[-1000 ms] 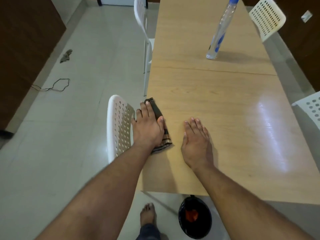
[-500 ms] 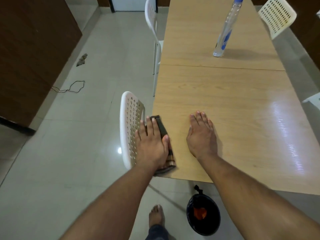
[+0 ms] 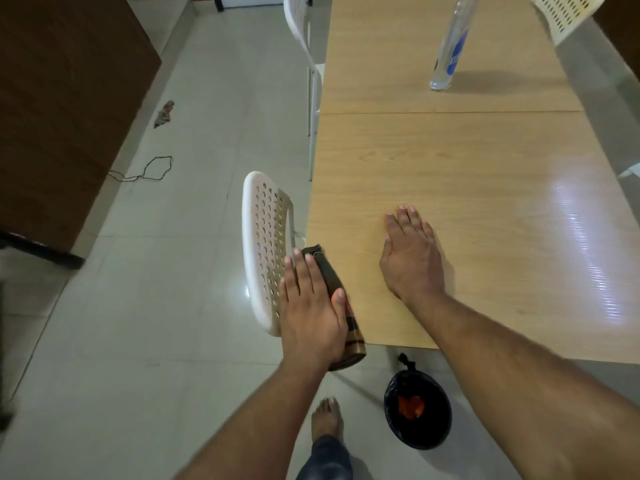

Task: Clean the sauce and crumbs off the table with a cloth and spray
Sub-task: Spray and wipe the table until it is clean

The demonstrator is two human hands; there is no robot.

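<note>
A folded dark brown striped cloth (image 3: pixel 334 282) lies along the near left edge of the light wooden table (image 3: pixel 485 174), its near end hanging past the corner. My left hand (image 3: pixel 311 313) presses flat on the cloth with straight fingers. Flat on the tabletop just right of the cloth rests my right hand (image 3: pixel 410 254), palm down and holding nothing. A clear spray bottle with a blue label (image 3: pixel 450 46) stands upright far back on the table. I see no sauce or crumbs on the visible surface.
A white perforated chair (image 3: pixel 263 251) stands tight against the table's left edge beside my left hand; another white chair (image 3: pixel 301 32) is farther back and one (image 3: pixel 568 15) at the far right. A black bin (image 3: pixel 417 408) with red waste sits on the floor below the corner, near my foot (image 3: pixel 325 420).
My left hand has slid the cloth toward me along the left edge until its end overhangs the near corner. My right hand stays flat on the table.
</note>
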